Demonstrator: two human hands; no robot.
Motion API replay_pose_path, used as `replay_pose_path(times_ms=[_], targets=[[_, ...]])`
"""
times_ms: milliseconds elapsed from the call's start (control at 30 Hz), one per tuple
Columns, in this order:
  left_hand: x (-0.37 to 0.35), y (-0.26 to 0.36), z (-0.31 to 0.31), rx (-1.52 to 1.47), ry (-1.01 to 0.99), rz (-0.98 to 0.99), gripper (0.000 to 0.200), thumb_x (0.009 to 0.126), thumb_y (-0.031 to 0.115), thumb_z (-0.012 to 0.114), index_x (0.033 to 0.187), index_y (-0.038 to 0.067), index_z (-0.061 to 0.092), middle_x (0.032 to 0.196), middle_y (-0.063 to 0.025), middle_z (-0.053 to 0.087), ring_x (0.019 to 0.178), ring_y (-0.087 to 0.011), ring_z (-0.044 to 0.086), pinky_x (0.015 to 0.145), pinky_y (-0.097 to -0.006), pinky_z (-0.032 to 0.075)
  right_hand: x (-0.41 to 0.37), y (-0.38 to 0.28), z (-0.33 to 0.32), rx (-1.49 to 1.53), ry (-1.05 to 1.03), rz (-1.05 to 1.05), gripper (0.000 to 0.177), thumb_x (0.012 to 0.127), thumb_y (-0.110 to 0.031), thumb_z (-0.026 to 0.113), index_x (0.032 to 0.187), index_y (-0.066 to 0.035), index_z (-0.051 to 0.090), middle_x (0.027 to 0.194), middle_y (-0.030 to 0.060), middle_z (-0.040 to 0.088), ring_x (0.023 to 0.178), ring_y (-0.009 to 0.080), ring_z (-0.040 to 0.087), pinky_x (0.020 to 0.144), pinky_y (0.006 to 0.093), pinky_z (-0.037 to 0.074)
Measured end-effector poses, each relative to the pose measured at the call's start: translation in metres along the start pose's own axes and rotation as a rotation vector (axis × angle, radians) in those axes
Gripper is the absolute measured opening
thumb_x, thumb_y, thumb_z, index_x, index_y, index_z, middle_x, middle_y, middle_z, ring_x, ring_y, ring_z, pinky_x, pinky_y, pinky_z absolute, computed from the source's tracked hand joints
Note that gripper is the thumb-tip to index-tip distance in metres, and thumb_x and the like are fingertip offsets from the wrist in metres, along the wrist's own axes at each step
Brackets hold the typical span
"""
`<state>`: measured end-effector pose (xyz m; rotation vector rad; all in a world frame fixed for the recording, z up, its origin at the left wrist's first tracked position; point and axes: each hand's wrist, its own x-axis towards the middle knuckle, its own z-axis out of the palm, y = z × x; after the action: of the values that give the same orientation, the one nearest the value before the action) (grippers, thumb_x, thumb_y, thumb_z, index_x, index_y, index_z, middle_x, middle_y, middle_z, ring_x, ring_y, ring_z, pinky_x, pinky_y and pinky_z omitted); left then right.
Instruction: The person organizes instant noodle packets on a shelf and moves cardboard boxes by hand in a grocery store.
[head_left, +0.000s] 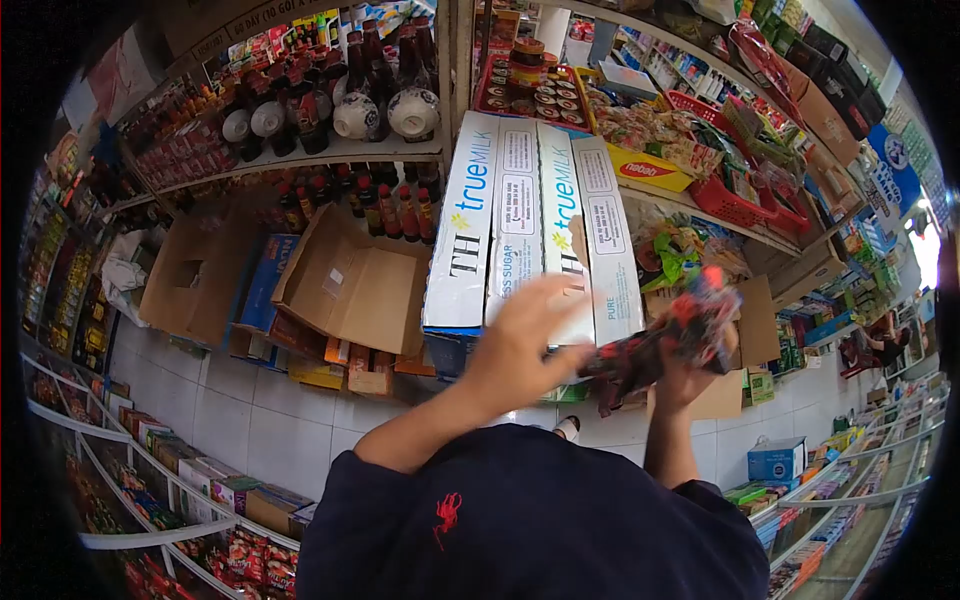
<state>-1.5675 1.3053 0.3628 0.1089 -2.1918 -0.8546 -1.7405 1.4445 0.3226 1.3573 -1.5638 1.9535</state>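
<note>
My right hand [692,378] is wrapped around the underside of a dark bundle with red and clear shiny parts [665,335]; motion blur hides what kind of goods it is. My left hand [530,345] is open and blurred, thumb and fingers apart, with the thumb close to the bundle's left end. Beneath and beyond the left hand stand white-topped TH true MILK cartons [515,210], side by side in front of the shelves. The bundle overlaps the cartons' near right corner in this view.
Left of the milk cartons sits an open cardboard box [350,285]. A shelf [300,160] behind it carries dark bottles and patterned bowls. Packets fill red baskets [735,200] at the right. Stocked racks line both sides of the tiled floor [260,405]. A person [885,345] is far right.
</note>
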Motion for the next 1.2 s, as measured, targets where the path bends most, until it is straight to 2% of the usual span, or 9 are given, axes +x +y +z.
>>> replay_pose_path(times_ms=[100,200,267,400,500,667,800,933,1200], targets=[[-0.011,-0.036,-0.018,-0.029,-0.032,-0.512,0.058,0.084,0.031,0.053,0.128,-0.002,0.034,0.126,-0.0258,0.04,0.111,-0.0344,0.044,0.095,-0.0391,0.034,0.047,-0.014,-0.008,-0.226,-0.032,-0.131,0.045,0.068,-0.01,0.069,0.108,-0.006,0.049,0.119,0.0146,0.043,0.108,0.0289,0.045,0.093,0.0415,0.033],[-0.009,-0.048,-0.024,-0.213,-0.05,-0.611,0.061,0.086,0.032,0.051,0.131,-0.003,0.03,0.121,-0.0265,0.044,0.107,-0.0314,0.048,0.092,-0.0359,0.036,0.067,-0.019,0.004,-0.101,0.002,0.013,0.038,0.069,-0.009,0.067,0.105,-0.003,0.055,0.121,0.014,0.046,0.109,0.0279,0.048,0.092,0.0381,0.036],[-0.001,-0.049,-0.027,-0.251,-0.122,-0.735,0.065,0.087,0.036,0.05,0.132,-0.003,0.027,0.112,-0.0232,0.052,0.1,-0.0251,0.052,0.087,-0.0326,0.039,0.08,-0.011,-0.001,-0.344,-0.289,-0.185,0.034,0.068,-0.006,0.067,0.101,-0.002,0.06,0.121,0.0141,0.049,0.108,0.0276,0.05,0.091,0.0352,0.038],[0.015,-0.056,-0.039,-0.456,-0.113,-0.794,0.067,0.086,0.041,0.05,0.132,-0.002,0.029,0.093,-0.0102,0.057,0.071,-0.0136,0.054,0.06,-0.0235,0.043,0.09,-0.011,0.013,-0.232,-0.524,-0.187,0.042,0.061,-0.003,0.065,0.103,-0.003,0.059,0.117,0.0163,0.053,0.106,0.0282,0.053,0.09,0.0361,0.04],[0.011,-0.07,-0.043,-0.592,-0.053,-0.865,0.057,0.087,0.039,0.047,0.132,0.006,0.034,0.104,-0.0127,0.054,0.067,-0.0076,0.053,0.048,-0.0179,0.035,0.093,-0.007,0.022,-0.294,-0.666,-0.293,0.044,0.061,-0.002,0.064,0.105,-0.004,0.058,0.116,0.0114,0.055,0.101,0.0306,0.052,0.087,0.0365,0.04],[0.014,-0.077,-0.042,-0.853,0.044,-0.908,0.044,0.085,0.017,0.056,0.121,-0.004,0.042,0.1,-0.0099,0.054,0.06,-0.0063,0.051,0.038,-0.0159,0.034,0.089,0.002,0.05,-0.203,-0.891,-0.289,0.058,0.06,-0.001,0.064,0.116,-0.014,0.054,0.112,0.0083,0.056,0.101,0.0309,0.049,0.088,0.0396,0.039],[0.019,-0.085,-0.04,-0.84,-0.041,-0.934,0.033,0.087,0.012,0.052,0.114,-0.006,0.045,0.07,-0.0005,0.05,0.052,-0.004,0.044,0.036,-0.0153,0.031,0.078,0.016,0.072,-0.245,-1.07,-0.41,0.057,0.06,-0.001,0.064,0.114,-0.015,0.055,0.113,0.0085,0.053,0.105,0.0319,0.047,0.091,0.0402,0.04],[0.017,-0.085,-0.033,-0.762,-0.001,-0.907,0.028,0.087,0.01,0.052,0.111,-0.002,0.045,0.067,-0.0001,0.048,0.049,-0.0027,0.038,0.035,-0.0149,0.024,0.076,0.026,0.081,-0.169,-1.137,-0.318,0.044,0.066,-0.016,0.068,0.108,-0.008,0.057,0.112,0.0143,0.053,0.098,0.03,0.053,0.083,0.0384,0.044],[0.022,-0.091,-0.035,-0.777,-0.205,-1.0,0.018,0.091,0.018,0.047,0.092,0.0,0.043,0.058,-0.003,0.048,0.043,-0.007,0.044,0.035,-0.0196,0.031,0.093,0.067,0.118,-0.025,-1.027,-0.215,0.028,0.067,-0.009,0.069,0.092,-0.004,0.06,0.099,0.0129,0.053,0.089,0.0313,0.055,0.074,0.0345,0.046]])
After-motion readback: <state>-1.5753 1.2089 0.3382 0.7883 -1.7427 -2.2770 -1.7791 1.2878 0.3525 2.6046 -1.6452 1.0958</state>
